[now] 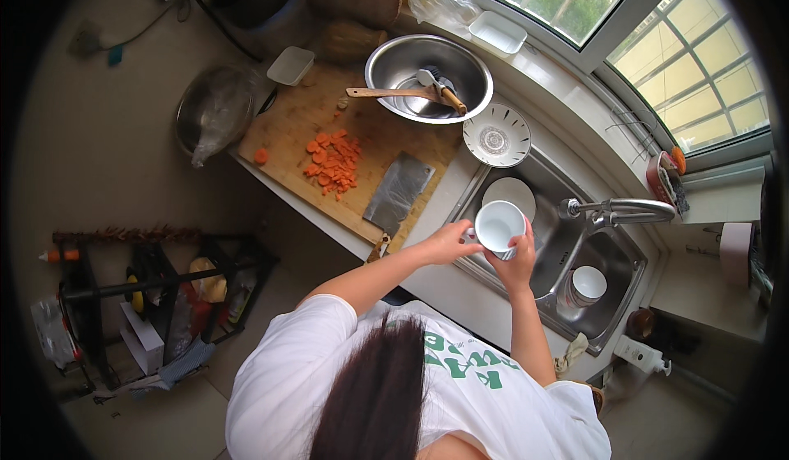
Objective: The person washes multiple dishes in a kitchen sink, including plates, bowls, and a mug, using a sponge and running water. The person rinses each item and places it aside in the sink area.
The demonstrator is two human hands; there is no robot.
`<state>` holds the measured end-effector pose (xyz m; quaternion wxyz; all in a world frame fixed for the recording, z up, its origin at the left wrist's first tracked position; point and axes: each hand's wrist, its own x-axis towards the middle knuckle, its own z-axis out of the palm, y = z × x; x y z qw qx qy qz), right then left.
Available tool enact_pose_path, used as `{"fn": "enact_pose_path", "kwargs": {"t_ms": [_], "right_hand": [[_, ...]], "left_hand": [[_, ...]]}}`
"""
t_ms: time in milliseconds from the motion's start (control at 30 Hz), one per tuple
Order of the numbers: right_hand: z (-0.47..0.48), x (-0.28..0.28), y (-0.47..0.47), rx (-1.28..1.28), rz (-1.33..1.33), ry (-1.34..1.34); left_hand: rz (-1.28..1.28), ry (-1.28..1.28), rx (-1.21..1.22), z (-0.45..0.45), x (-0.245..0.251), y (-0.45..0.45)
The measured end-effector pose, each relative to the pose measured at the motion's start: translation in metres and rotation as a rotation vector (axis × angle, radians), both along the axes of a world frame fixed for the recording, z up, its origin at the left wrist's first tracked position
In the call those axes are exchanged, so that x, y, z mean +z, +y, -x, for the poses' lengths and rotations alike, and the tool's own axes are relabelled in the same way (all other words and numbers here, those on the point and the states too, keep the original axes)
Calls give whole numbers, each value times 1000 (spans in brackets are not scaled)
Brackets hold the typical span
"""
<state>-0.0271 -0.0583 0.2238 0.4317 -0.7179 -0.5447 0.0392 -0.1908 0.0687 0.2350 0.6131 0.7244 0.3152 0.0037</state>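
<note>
A white mug (500,226) is held up over the near edge of the sink's larger basin, its open top facing the camera. My left hand (453,241) grips it at the handle side. On its other side my right hand (516,254) holds the wall and lower part. Beneath the mug, a white plate (509,199) lies in the basin, partly hidden. A patterned dish (497,135) rests at the sink's left corner. Stacked white bowls (588,284) stand in the smaller basin, under no tap stream that I can see.
Cut carrots (333,161) and a cleaver (399,192) lie on a wooden cutting board (277,118). A steel bowl (429,44) holds utensils, with a wooden spatula across it. The faucet (635,208) reaches over the sink's far side. A pump bottle (641,355) stands right.
</note>
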Motion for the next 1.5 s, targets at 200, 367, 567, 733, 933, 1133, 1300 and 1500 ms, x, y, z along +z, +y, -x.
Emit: {"fn": "enact_pose_path", "kwargs": {"t_ms": [200,367,567,733,933,1133,1300,1500], "right_hand": [[7,3,33,161,44,116],[12,-8,55,202,176,256],[-51,-61,86,-129,562,622],[-67,-79,152,-249,475,689],[-74,-93,185,-544,443,832],[-67,-87,139,-599,280,816],[-56,-94,67,-414,216,1311],[-55,-80,-25,-385,288,1382]], "left_hand": [[431,-71,170,35,4,27],[410,-97,431,78,-9,44],[214,-191,720,97,-31,73],[147,-211,906,105,-55,82],[193,-279,997,93,-75,77],[191,-94,1074,86,-65,57],[386,-9,805,55,-17,-2],[1008,-38,486,-72,-36,-15]]}}
